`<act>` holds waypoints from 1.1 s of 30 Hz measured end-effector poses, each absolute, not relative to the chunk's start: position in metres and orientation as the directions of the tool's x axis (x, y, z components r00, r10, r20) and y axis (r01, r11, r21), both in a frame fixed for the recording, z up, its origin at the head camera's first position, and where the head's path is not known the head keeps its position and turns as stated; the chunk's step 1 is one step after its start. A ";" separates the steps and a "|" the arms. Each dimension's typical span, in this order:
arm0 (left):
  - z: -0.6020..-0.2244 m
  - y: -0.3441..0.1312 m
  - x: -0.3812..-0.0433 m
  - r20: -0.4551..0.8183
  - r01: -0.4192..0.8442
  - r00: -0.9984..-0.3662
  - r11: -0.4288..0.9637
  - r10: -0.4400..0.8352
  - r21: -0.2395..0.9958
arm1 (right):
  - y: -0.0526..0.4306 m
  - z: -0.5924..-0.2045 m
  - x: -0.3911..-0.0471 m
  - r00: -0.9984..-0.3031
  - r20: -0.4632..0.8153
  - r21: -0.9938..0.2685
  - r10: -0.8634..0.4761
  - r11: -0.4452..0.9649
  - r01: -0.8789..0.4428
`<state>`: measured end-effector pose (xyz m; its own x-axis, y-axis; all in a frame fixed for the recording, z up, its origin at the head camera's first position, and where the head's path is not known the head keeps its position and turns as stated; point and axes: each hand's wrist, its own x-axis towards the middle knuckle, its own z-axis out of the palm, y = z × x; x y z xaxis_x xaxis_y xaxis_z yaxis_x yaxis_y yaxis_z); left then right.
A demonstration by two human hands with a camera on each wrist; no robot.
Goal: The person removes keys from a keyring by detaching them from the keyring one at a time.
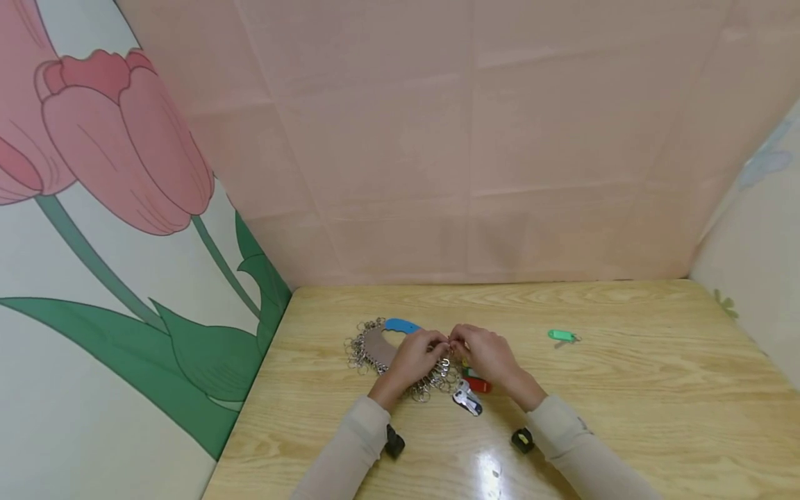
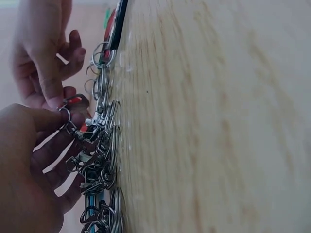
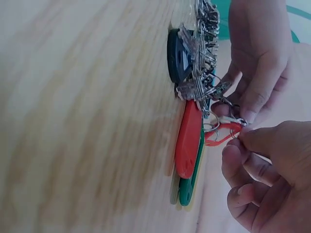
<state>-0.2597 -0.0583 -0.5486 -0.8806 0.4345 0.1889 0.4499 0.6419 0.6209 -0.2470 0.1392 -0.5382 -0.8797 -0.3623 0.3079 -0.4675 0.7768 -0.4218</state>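
My left hand [image 1: 415, 360] pinches a metal key ring [image 2: 66, 115] on the rim of a curved brown-and-blue holder [image 1: 378, 347], which is strung with many small clasps and rings. Fingertip to fingertip with it, my right hand [image 1: 490, 355] pinches the small ring [image 3: 235, 130] of a red key tag [image 3: 223, 140], partly hidden by the fingers. Below the hands, a black key tag [image 3: 179, 56] with keys, a larger red tag [image 3: 188, 141] and a green tag [image 3: 186, 191] lie on the table by the holder's edge.
A bright green key tag [image 1: 561, 335] with a key lies apart on the wooden table [image 1: 625, 417], right of the hands. A pink cloth wall [image 1: 469, 173] rises behind the table, and a tulip-painted wall [image 1: 137, 153] borders the left side.
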 end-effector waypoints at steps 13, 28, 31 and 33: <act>-0.546 -0.056 -0.257 0.165 0.392 -0.906 0.629 0.389 0.671 | 0.131 -0.536 -0.244 -0.924 0.222 -0.456 -0.311 0.805 -0.380; -0.544 -0.058 -0.256 0.173 0.402 -0.900 0.612 0.399 0.681 | 0.128 -0.539 -0.246 -0.921 0.256 -0.431 -0.294 0.818 -0.381; -0.543 -0.058 -0.256 0.177 0.408 -0.898 0.610 0.403 0.679 | 0.129 -0.539 -0.246 -0.913 0.276 -0.431 -0.301 0.810 -0.397; -0.543 -0.058 -0.256 0.177 0.409 -0.897 0.611 0.405 0.678 | 0.128 -0.539 -0.246 -0.908 0.288 -0.432 -0.305 0.805 -0.407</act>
